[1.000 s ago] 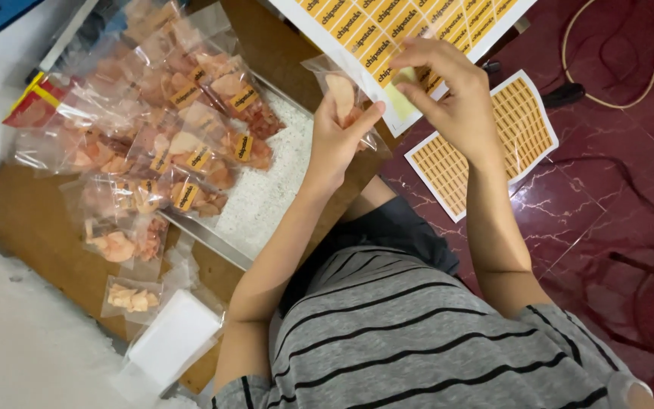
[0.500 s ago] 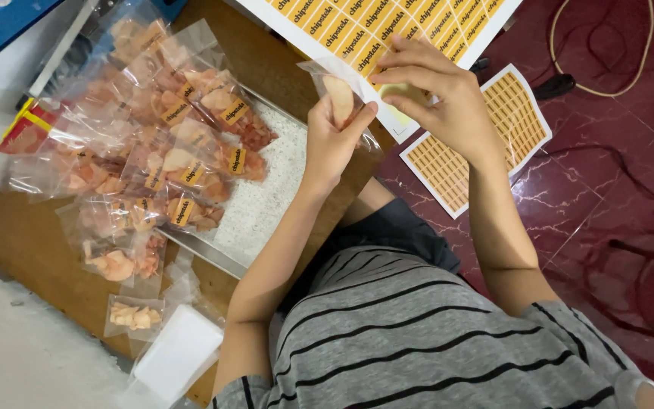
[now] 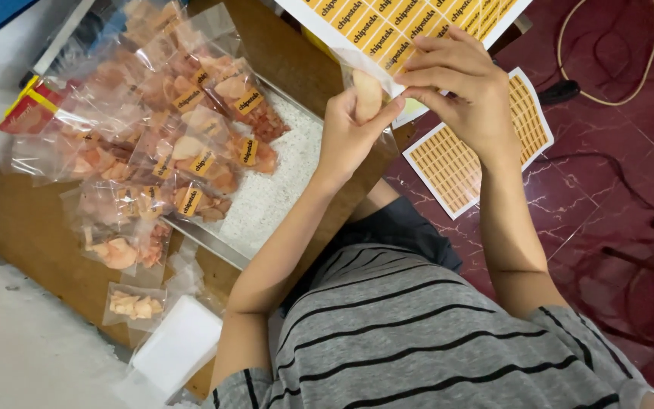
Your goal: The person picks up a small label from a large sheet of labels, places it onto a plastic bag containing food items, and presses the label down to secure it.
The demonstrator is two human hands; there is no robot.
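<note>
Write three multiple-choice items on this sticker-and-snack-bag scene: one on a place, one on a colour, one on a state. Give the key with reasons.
1. Where does the smaller sticker sheet lie?
A. on the dark red floor
B. on the metal tray
C. on the person's lap

2. What colour are the stickers on the large sheet?
A. blue
B. orange-yellow
C. green

3. How is the small clear bag held?
A. it lies loose on the tray
B. the left hand grips it while the right hand works at its top
C. the right hand alone dangles it

Key:
1 A, the sheet rests flat on the floor tiles beside the wooden table.
2 B, rows of orange-yellow labels cover the white backing.
3 B, both hands meet at the bag, above the tray edge.
</note>
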